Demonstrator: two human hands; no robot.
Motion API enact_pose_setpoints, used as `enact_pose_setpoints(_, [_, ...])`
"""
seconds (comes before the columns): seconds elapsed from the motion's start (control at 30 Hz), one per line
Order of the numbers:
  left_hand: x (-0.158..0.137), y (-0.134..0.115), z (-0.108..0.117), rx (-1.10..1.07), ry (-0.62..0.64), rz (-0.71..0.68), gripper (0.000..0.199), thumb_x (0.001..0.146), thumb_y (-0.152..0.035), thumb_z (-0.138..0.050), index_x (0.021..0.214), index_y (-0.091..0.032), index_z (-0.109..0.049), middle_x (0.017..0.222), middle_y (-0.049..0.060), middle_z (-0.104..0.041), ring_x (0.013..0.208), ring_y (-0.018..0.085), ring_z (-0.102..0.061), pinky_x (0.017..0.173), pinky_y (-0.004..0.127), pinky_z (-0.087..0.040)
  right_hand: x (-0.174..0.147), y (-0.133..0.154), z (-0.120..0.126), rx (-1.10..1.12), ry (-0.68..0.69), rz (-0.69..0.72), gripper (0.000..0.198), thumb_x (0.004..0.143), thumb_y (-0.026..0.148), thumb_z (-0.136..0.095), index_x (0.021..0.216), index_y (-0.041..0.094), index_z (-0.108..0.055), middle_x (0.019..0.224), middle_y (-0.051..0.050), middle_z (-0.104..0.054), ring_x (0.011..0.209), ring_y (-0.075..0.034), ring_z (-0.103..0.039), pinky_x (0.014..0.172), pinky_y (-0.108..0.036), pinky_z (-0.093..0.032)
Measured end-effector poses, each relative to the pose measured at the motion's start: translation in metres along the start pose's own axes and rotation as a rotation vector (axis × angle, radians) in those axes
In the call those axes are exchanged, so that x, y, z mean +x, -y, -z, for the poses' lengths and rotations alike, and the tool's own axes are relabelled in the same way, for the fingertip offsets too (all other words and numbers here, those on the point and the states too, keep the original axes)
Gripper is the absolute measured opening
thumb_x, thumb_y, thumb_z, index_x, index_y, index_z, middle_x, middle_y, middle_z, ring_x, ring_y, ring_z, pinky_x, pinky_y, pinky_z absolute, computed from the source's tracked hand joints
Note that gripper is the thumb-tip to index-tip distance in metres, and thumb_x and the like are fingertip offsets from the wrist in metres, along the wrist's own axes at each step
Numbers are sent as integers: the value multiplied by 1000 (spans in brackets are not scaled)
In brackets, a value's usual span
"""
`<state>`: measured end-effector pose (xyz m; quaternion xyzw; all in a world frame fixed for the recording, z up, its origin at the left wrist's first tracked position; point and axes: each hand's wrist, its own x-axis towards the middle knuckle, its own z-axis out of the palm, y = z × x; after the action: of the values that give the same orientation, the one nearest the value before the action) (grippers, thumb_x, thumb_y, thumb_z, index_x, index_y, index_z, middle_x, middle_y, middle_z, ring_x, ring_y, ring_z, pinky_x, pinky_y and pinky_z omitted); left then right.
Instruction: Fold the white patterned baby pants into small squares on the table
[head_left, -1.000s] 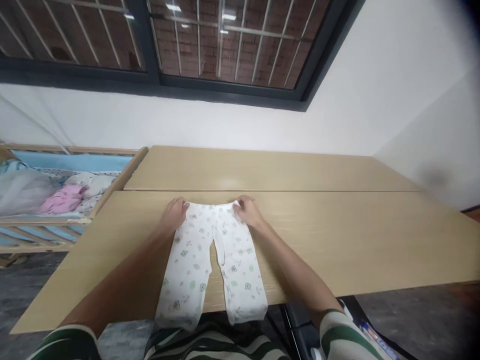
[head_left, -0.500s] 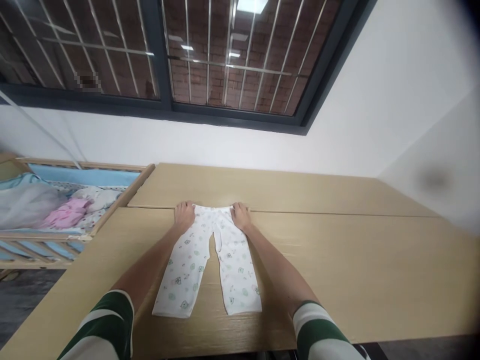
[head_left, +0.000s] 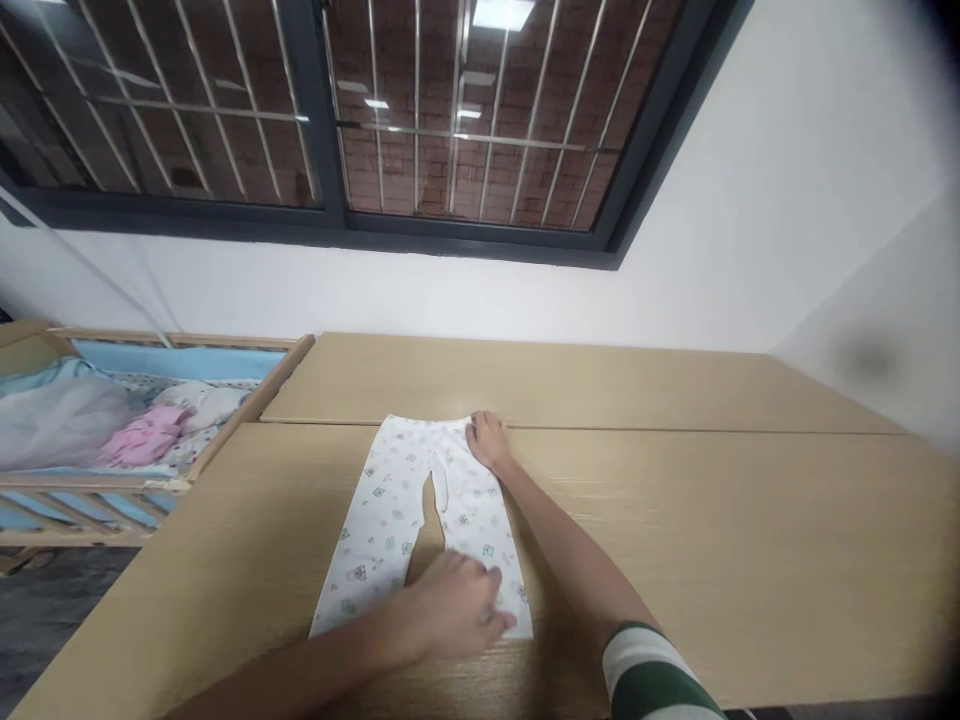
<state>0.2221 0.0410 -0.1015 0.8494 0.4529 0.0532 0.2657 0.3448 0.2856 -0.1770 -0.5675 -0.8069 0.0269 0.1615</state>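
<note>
A pair of white baby pants (head_left: 379, 520) with small green and grey prints lies spread flat on the wooden tabletop, waistband at the far end and legs toward me. At the right end of the waistband, my right hand (head_left: 489, 440) is closed on the fabric corner. My left hand (head_left: 457, 605) hovers over or touches the lower part of the right pant leg near its hem. Its thumb and forefinger are apart, with nothing visible between them. That hand and forearm hide part of both leg ends.
The light wooden tabletop (head_left: 690, 540) runs wide to the right, with a seam across its far part. On the left stands a wooden crib (head_left: 281, 370) with blue padding, a pink cloth (head_left: 150, 435) and bedding. Behind is a white wall (head_left: 450, 300) below a barred window.
My left hand has let go of the waistband's left end and come down and right to the right leg's lower end. My right hand stays at the waistband.
</note>
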Motion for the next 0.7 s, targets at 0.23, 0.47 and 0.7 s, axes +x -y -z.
enact_pose_setpoints(0.23, [-1,-20,-46,15,85,45,55,95,-61,-39,110,-16,-66,108,19,-69,103,38,-64,94,53,-47,0,0,0,15,4,-16,27,102,28,-40,118,15,-58,120,-15,-62,114,-26,-53,97,-37,-30])
enact_pose_setpoints(0.47, [9,-23,-44,34,117,131,55,95,-58,-37,115,-15,-64,107,20,-70,103,40,-64,94,55,-46,-2,-1,0,32,5,-24,28,102,28,-40,118,15,-59,119,-15,-64,113,-26,-53,96,-35,-31])
enact_pose_setpoints(0.7, [15,-32,-44,77,135,161,68,87,-68,-42,123,-14,-61,107,24,-69,100,42,-64,90,57,-46,-1,-2,-1,58,-3,-34,28,101,29,-42,119,15,-59,121,-15,-64,114,-26,-54,97,-37,-31])
